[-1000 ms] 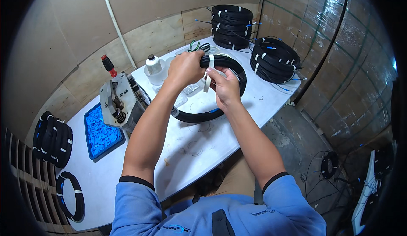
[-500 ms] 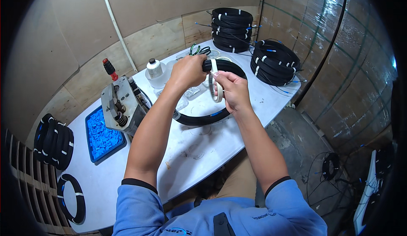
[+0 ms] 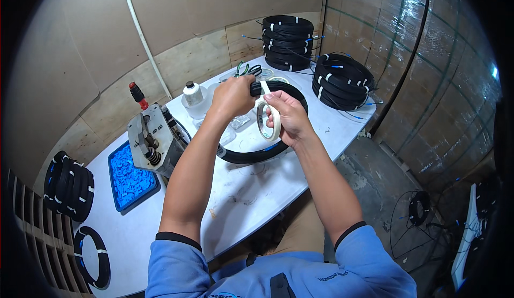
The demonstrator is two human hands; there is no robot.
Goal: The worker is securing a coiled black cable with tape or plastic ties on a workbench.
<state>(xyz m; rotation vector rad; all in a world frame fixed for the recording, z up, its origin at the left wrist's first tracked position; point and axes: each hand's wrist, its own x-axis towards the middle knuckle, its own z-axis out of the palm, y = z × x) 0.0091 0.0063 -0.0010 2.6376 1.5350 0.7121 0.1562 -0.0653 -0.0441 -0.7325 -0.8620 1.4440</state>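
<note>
A black cable coil (image 3: 256, 155) leans over the white table, its upper rim lifted in my left hand (image 3: 233, 97). The left fingers are wrapped round the bundle at the upper left. My right hand (image 3: 290, 117) grips a roll of white tape (image 3: 275, 129) just right of the left hand. From the roll, a strip of white tape (image 3: 264, 87) passes over the coil's upper rim. The roll hangs inside the ring, its round opening partly facing me. The left fingertips are partly hidden behind the hand.
On the white table (image 3: 235, 207) stand a metal bench machine (image 3: 155, 142), a tray of blue pieces (image 3: 134, 183) and a white bottle (image 3: 193, 93). Stacked cable coils (image 3: 287, 43) and another stack (image 3: 342, 84) occupy the far right. Further coils (image 3: 69, 185) stand at left, near a single coil (image 3: 92, 255).
The tape roll has turned, so its round opening shows more. My right hand has shifted slightly left with it. My left hand keeps its hold on the coil, and the view has tilted slightly.
</note>
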